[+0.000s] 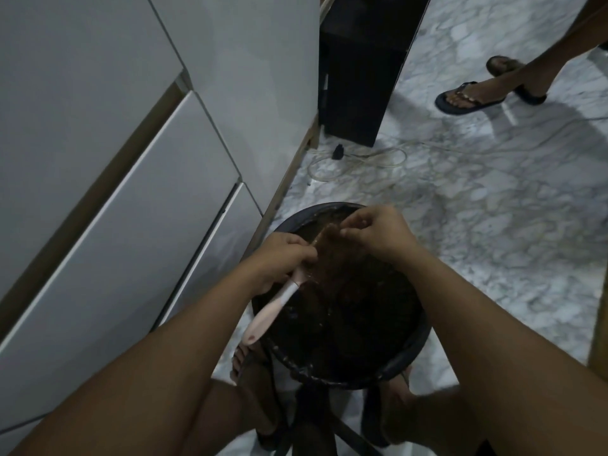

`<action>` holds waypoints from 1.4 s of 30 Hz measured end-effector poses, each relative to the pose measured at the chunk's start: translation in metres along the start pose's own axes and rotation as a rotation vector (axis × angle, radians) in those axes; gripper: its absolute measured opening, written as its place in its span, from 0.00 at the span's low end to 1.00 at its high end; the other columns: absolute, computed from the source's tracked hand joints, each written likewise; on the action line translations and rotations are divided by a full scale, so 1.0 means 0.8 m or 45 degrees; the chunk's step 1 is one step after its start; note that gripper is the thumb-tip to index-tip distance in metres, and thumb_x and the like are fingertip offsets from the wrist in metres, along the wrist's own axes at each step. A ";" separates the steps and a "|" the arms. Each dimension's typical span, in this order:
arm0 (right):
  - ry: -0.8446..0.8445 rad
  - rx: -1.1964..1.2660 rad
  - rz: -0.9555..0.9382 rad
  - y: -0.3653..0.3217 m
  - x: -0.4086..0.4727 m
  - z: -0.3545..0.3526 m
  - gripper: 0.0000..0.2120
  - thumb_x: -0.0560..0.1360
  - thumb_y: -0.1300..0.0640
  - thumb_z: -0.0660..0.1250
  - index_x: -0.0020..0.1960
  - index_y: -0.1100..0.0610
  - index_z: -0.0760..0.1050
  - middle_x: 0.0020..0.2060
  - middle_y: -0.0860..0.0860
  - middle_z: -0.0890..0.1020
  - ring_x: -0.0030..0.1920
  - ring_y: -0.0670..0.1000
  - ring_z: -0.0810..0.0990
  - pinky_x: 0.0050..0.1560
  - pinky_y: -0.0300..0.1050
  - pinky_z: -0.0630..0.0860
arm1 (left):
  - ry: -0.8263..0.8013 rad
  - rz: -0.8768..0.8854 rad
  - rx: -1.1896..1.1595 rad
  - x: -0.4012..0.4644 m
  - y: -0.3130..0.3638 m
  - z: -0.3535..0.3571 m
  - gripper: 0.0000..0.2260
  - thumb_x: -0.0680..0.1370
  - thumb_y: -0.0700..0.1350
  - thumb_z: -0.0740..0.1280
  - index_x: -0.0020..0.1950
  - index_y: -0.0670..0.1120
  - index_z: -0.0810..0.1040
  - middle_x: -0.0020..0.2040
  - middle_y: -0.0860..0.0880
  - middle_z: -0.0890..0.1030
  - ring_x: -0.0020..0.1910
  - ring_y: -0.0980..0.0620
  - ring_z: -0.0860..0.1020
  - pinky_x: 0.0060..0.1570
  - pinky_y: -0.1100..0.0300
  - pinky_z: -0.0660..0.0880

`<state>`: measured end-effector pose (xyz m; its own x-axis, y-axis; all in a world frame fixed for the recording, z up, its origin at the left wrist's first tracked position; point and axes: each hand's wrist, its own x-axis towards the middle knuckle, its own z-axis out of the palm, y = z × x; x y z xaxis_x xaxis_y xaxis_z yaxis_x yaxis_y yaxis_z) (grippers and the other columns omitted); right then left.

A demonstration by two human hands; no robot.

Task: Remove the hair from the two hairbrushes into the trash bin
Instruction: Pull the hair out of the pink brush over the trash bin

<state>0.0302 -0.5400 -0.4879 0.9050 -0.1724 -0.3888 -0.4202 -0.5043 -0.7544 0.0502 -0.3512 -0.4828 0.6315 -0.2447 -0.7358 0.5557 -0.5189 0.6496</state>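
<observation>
A pink-handled hairbrush (pixel 269 311) is held over a round black trash bin (pixel 411 350) that stands on the floor between my feet. My left hand (pixel 283 258) grips the brush near the top of its handle, the head pointing up and away. Brown hair (pixel 329 255) covers the brush head and hangs into the bin. My right hand (pixel 375 235) is at the far end of the head, its fingertips pinched on the hair. No second brush is in view.
White cabinet fronts (pixel 131 179) fill the left side. A black box-like unit (pixel 358 77) stands behind the bin, with a plug and loose cables (pixel 358 158) on the marble floor. Another person's sandalled feet (pixel 473 95) are at the top right.
</observation>
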 end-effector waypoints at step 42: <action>0.300 -0.203 0.115 -0.008 0.012 -0.011 0.08 0.75 0.63 0.65 0.44 0.53 0.81 0.42 0.52 0.82 0.46 0.53 0.81 0.43 0.42 0.73 | 0.050 0.060 0.335 0.010 -0.005 -0.014 0.10 0.76 0.48 0.70 0.55 0.46 0.82 0.40 0.47 0.84 0.33 0.51 0.83 0.34 0.58 0.78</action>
<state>0.0423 -0.5460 -0.4824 0.8627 -0.4049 -0.3028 -0.5008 -0.6016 -0.6223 0.0595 -0.3418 -0.4892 0.6766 -0.2441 -0.6947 0.3687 -0.7043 0.6066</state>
